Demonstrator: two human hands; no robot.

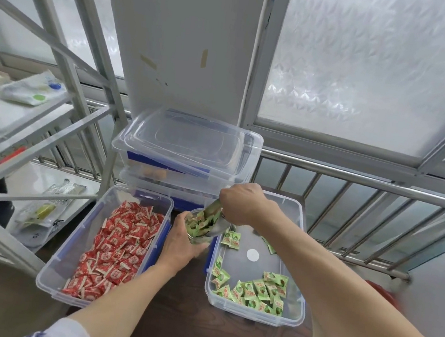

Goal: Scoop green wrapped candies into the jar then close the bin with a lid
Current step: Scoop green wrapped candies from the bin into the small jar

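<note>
My left hand (181, 243) grips a clear jar (197, 228) between the two open bins, and green candies show inside it. My right hand (244, 206) holds a metal scoop (216, 223) tipped down into the jar's mouth, with green wrappers sliding off it. The clear bin (295, 306) on the right holds green wrapped candies (256, 291), most near its front wall and a few (231, 239) at the back. Clear lids (189, 136) lie on the stacked bins behind.
A clear bin (63, 269) of red wrapped candies (119, 248) stands at left on the dark wooden table (191, 324). Two stacked closed bins (175, 173) stand at the back. A white metal shelf rack (38, 129) with packets is at left, a railing (368, 183) behind.
</note>
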